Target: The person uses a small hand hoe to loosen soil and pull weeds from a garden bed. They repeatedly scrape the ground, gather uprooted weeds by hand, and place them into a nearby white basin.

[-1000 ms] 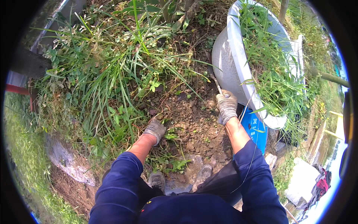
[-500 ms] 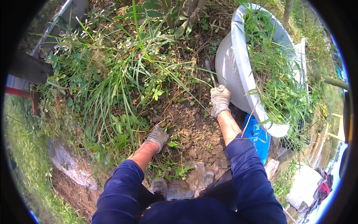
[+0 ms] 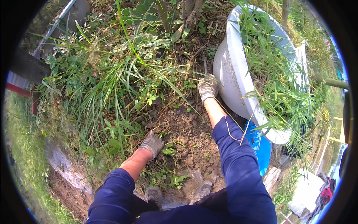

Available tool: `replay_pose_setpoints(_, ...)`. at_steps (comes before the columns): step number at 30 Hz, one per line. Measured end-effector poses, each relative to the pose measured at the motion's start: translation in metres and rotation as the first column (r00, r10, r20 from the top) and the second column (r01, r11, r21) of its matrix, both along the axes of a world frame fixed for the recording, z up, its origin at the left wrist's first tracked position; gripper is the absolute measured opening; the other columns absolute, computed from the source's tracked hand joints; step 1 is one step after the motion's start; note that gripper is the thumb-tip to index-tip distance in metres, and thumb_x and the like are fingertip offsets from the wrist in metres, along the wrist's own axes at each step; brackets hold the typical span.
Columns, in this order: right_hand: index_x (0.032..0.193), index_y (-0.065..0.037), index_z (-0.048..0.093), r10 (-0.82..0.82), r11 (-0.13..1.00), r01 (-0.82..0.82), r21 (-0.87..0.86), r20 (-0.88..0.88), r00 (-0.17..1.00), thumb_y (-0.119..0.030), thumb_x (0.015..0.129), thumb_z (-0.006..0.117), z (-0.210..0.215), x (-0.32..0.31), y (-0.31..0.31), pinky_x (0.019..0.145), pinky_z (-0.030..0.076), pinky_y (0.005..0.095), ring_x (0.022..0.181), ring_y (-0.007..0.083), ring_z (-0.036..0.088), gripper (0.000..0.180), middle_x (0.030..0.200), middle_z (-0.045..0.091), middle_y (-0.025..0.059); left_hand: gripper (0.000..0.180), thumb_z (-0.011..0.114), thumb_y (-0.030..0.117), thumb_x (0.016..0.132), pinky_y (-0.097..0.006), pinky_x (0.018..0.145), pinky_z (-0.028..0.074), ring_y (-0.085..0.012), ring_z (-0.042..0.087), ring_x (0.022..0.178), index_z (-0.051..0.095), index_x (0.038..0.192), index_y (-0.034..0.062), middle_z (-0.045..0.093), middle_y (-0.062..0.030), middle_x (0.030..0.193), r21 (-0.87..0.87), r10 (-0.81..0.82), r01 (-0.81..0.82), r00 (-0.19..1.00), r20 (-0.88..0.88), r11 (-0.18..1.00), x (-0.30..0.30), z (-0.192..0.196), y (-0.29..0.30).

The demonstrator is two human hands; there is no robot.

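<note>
A big white tub (image 3: 238,74), heaped with cut grass (image 3: 272,71), lay tilted at the right edge of the weed patch (image 3: 112,82), with a blue container (image 3: 261,145) below it. The weeds ran from long, limp blades to low clover over crumbly bare soil (image 3: 186,130); they looked light and soft, likely to tear high up, so the base by the roots seemed the place to grip. The gloved right hand (image 3: 207,87) was closed around a thin stalk or tool shaft beside the tub. The gloved left hand (image 3: 151,143) had its fingers curled into low weeds at the soil.
</note>
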State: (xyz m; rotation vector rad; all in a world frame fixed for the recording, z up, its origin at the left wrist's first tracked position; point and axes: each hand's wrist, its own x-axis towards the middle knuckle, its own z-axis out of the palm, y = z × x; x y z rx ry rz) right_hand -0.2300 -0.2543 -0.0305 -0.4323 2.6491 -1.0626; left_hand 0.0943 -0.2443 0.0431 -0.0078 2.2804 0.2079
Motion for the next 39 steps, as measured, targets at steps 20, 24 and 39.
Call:
replay_pose_setpoints(20, 0.089, -0.008, 0.064, 0.249, 0.949, -0.182, 0.257, -0.258, 0.933, -0.021, 0.082, 0.053, 0.024, -0.012, -0.020, 0.068, 0.051, 0.0397, 0.078, 0.0296, 0.066, 0.019, 0.077, 0.067, 0.0128, 0.017, 0.054, 0.011, 0.083, -0.045, 0.089, 0.039, -0.0266, 0.066, 0.089, 0.069, 0.090, 0.0108, 0.070, -0.0081, 0.087, -0.064, 0.056, -0.063, 0.992, -0.113, 0.996, 0.006, -0.011, 0.007)
replay_pose_setpoints(24, 0.098, -0.008, 0.067, 0.044, 0.993, -0.054, -0.101, -0.099, 0.994, -0.015, 0.077, 0.058, 0.042, 0.058, 0.065, 0.066, 0.050, 0.0337, 0.071, 0.0258, 0.064, 0.024, 0.076, 0.066, 0.0132, 0.019, 0.053, 0.012, 0.084, -0.044, 0.089, 0.039, -0.0269, 0.066, 0.090, 0.070, 0.090, 0.0114, 0.070, -0.0080, 0.087, -0.027, 0.056, -0.060, 0.990, -0.130, 0.998, 0.009, -0.012, 0.007)
replay_pose_setpoints(39, 0.096, -0.005, 0.067, 0.212, 0.958, -0.203, 0.200, -0.025, 0.977, -0.012, 0.080, 0.060, 0.081, 0.028, 0.019, 0.059, 0.049, 0.0326, 0.068, 0.0144, 0.062, 0.019, 0.078, 0.066, 0.0037, 0.021, 0.054, 0.012, 0.083, -0.045, 0.092, 0.038, -0.0274, 0.065, 0.096, 0.070, 0.095, 0.0099, 0.070, -0.0096, 0.096, -0.015, 0.088, -0.090, 0.990, -0.109, 0.996, 0.006, -0.010, 0.006)
